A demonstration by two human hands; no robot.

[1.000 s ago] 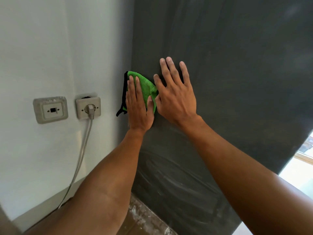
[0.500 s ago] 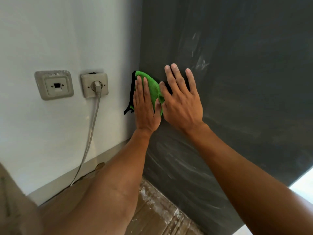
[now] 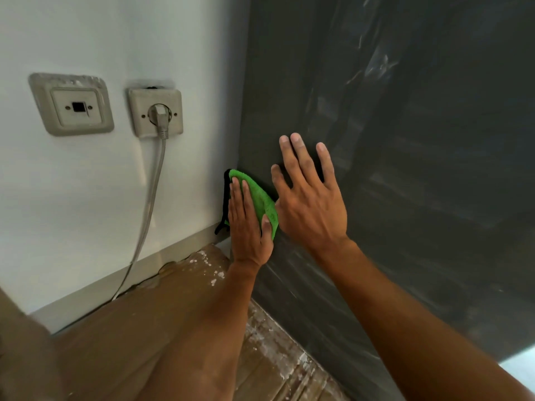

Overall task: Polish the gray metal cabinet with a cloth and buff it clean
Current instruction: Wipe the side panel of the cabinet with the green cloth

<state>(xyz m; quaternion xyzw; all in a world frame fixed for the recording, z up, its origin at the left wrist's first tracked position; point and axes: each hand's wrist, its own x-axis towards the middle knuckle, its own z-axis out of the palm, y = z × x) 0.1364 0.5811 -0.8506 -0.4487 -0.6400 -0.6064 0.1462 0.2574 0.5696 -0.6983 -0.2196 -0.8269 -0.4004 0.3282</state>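
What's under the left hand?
A green cloth, pressed flat against the cabinet by the left hand. The cloth's covered part and the cabinet surface beneath are hidden.

Green cloth (image 3: 259, 198), smeared dark-gray cabinet (image 3: 405, 169), white wall (image 3: 115, 39).

I see a dull gray metal cabinet (image 3: 405, 198) with smeary streaks, a fuzzy green cloth (image 3: 260, 198), and matt plastic sockets (image 3: 155, 112).

The left arm (image 3: 202, 328) runs up from 7 o'clock and the right arm (image 3: 419, 328) from 5 o'clock, and both are bare all the way along. The left hand (image 3: 249, 227) and the right hand (image 3: 312, 209) are bare too, with short nails.
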